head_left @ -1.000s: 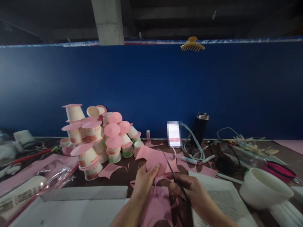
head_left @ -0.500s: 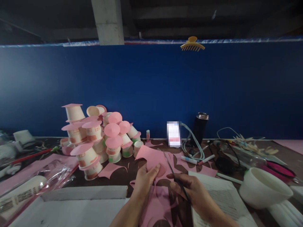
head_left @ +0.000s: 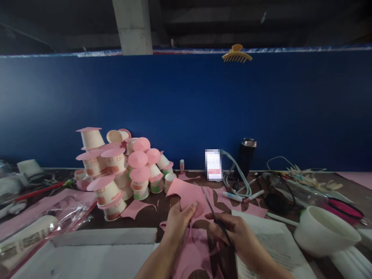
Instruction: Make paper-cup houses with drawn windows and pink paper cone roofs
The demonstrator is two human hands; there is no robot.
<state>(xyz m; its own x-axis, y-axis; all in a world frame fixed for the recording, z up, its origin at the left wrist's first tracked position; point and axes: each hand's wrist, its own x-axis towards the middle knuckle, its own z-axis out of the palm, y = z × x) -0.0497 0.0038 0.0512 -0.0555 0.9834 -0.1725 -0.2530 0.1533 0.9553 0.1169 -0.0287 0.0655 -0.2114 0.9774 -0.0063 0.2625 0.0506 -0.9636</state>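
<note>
We judge this the cutting step: short of the table's (head_left: pixel 145 221) back edge our left hand (head_left: pixel 176 223) pinches the paper (head_left: pixel 184 192), our right hand (head_left: pixel 237 233) curls round the scissors (head_left: pixel 209 203), how far parted we cannot tell, and the next snip calls for steady paper.

left hand (head_left: pixel 178 220): pinching | right hand (head_left: pixel 234 231): curled, gripping | forearms (head_left: pixel 159 254): slanted inward

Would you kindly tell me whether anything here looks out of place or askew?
One paper cup lies on its side high in the stack, while the pink-roofed cup to its left stands upside down. A yellow claw clip at the top edge of the blue partition also seems odd, being no craft tool.
</note>
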